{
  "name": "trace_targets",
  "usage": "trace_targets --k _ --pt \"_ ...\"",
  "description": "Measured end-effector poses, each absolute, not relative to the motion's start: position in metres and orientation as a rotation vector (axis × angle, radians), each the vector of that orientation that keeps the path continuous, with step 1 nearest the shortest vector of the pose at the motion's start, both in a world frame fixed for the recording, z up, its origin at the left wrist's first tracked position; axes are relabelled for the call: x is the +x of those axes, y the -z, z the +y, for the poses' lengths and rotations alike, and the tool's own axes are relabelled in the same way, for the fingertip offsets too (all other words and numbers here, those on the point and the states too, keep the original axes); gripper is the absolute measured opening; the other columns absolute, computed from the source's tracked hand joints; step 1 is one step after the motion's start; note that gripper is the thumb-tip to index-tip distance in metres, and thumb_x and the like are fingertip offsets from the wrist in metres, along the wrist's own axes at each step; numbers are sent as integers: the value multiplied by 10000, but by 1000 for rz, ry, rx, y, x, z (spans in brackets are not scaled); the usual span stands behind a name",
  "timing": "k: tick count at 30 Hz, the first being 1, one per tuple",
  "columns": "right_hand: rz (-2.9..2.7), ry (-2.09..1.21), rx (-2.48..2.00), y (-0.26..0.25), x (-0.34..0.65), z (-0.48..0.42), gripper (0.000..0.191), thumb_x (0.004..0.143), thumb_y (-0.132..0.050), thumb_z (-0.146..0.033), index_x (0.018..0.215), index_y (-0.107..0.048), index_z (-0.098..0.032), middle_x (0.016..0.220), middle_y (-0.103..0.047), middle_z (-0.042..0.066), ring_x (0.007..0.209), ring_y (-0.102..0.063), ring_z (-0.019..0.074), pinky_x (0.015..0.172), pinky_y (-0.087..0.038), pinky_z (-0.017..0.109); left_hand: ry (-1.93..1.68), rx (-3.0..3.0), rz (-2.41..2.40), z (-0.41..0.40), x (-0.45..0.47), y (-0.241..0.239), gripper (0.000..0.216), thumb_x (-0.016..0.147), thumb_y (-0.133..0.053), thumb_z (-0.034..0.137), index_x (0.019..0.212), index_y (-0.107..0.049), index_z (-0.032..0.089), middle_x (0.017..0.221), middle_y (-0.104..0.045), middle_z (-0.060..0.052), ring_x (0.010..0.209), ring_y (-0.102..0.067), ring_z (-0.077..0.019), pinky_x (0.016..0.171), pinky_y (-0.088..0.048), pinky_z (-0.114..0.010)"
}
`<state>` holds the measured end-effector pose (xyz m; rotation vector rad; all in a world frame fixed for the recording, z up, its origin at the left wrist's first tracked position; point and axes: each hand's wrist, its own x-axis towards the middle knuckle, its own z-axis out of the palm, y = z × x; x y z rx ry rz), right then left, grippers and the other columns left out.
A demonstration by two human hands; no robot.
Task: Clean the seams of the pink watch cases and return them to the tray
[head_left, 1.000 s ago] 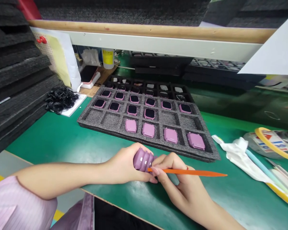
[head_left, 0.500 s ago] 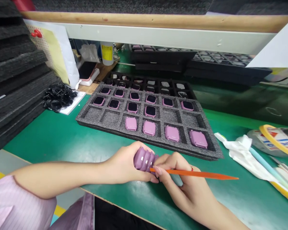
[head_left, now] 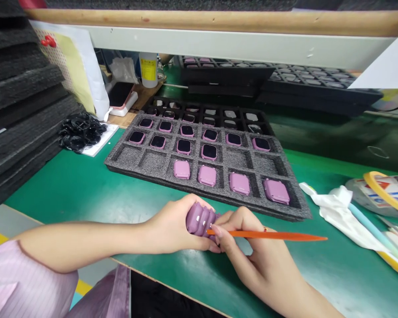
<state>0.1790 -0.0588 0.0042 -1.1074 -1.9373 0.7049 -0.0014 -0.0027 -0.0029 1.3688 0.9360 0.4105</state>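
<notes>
"Starting with the biggest, what's underneath?"

"The green surface [head_left: 119, 198]. On it rests the grey foam tray [head_left: 154, 161]."

"And closer to us?"

"The left hand [head_left: 172, 225] curls its fingers around the stack of purple pieces [head_left: 199, 218], in front of the tray. Beside it, the right hand [head_left: 265, 260] pinches the orange stick [head_left: 272, 235] between thumb and fingers."

"Is the stick's blunt end touching the stack?"

"It's right by it; contact I cannot tell."

"And smallest?"

"Pink-purple watch cases [head_left: 207, 175], four in the tray's nearest row, plain faces up."
</notes>
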Motion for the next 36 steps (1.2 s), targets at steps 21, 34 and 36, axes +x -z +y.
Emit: trace_targets --k 21,34,36 --pt "-1628 -822 -1077 -3 172 -57 93 969 -594 -215 880 -612 -234 741 -677 12 635 -682 135 565 -590 236 -406 1397 908 -3 -2 3 504 610 -885 323 1006 -596 206 818 -628 41 729 -552 -132 686 -438 -271" --pt "-1751 -699 -1056 4 162 -59 119 941 -587 -120 905 -562 -231 758 -659 -7 669 -675 115 595 -575 214 -410 1431 865 -2 -5 9 497 659 -858 356 1046 -584 208 843 -633 29 726 -528 -126 662 -421 -260" --pt "-1752 -682 -1059 5 162 -59 120 939 -588 -116 907 -565 -229 755 -660 -4 652 -669 117 586 -573 222 -409 1438 875 -2 -4 9 497 662 -857 352 1051 -584 208 849 -636 29 717 -524 -122 660 -421 -259"
